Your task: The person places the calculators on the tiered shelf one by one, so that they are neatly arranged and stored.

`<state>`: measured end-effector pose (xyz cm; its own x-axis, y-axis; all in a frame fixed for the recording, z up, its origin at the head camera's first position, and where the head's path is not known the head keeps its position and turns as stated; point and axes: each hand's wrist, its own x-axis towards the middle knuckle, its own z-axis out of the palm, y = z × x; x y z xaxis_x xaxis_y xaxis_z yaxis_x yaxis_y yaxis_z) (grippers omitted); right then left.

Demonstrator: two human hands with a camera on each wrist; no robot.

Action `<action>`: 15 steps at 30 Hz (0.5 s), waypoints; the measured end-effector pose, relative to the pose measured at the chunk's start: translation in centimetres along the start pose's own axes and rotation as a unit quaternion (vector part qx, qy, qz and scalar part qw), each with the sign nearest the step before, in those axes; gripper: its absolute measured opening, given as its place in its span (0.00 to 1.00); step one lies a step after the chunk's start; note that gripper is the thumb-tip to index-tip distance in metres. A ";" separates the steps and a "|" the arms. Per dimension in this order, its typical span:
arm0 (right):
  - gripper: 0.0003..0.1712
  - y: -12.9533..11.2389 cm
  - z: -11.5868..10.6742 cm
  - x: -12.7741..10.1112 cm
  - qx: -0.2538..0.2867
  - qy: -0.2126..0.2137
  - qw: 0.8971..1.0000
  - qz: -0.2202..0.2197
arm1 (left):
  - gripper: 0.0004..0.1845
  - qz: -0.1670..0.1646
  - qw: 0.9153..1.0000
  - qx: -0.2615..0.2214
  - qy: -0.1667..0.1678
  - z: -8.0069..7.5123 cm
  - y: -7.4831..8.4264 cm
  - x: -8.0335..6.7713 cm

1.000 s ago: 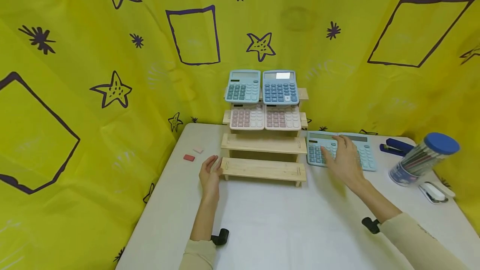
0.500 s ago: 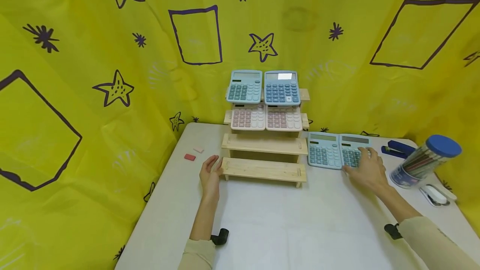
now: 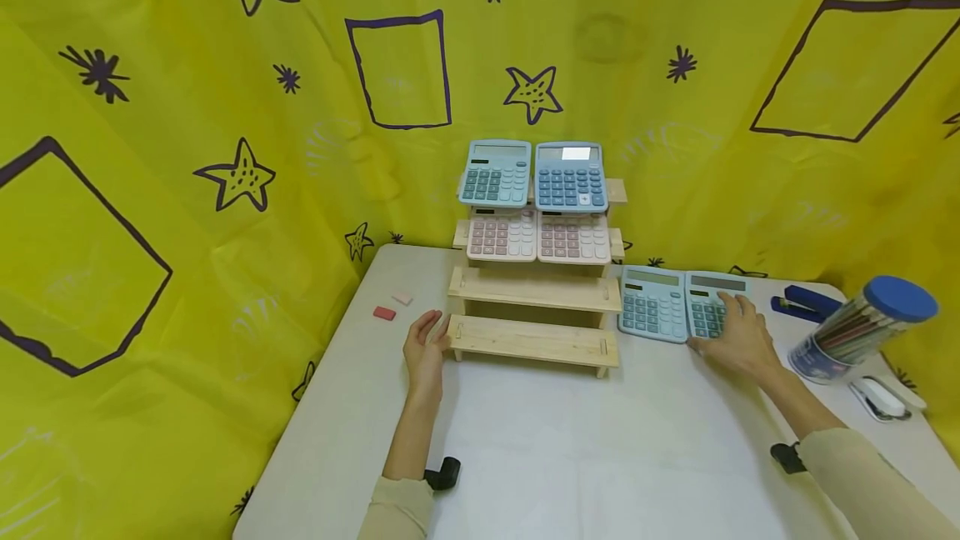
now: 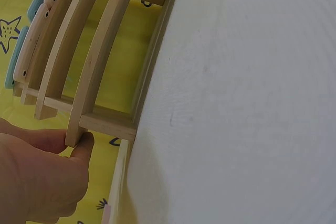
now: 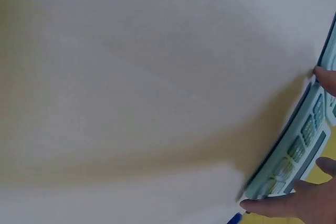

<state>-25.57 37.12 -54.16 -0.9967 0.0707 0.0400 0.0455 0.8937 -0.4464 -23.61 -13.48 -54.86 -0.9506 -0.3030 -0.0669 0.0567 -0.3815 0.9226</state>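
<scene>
Head view: right hand (image 3: 738, 338) unmoved.

White table (image 5: 131, 77), teal calculator (image 5: 294, 150) at right edge (fingertips (image 5: 273, 205) touching)

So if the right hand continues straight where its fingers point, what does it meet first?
Probably the blue stapler. The right hand grips the right teal calculator, fingers pointing away towards the yellow cloth; depth is unclear.
</scene>
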 end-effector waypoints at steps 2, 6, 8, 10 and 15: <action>0.65 0.1 0.0 0.0 -0.002 -0.001 1.000 0.001 | 0.31 0.002 1.000 0.003 -0.001 0.0 0.0 0.0; 0.65 0.3 0.1 0.0 0.002 0.007 1.000 0.008 | 0.31 -0.002 1.000 0.004 -0.001 0.0 0.1 0.0; 0.66 0.1 0.1 0.0 0.011 0.014 1.000 0.013 | 0.31 -0.005 1.000 0.004 0.000 0.0 0.1 0.0; 0.66 -0.2 0.1 -0.1 0.022 0.022 0.999 0.022 | 0.32 -0.006 1.000 0.003 0.002 0.0 0.2 -0.1; 0.66 -1.1 -0.2 -0.9 0.040 0.050 0.997 0.042 | 0.32 -0.004 1.000 0.002 0.001 0.1 0.2 -0.1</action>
<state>-24.76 36.13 -53.52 -0.9778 0.1914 0.0860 0.1194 0.8445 -0.5221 -23.49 -13.46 -54.62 -0.9506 -0.3014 -0.0746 0.0483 -0.3809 0.9233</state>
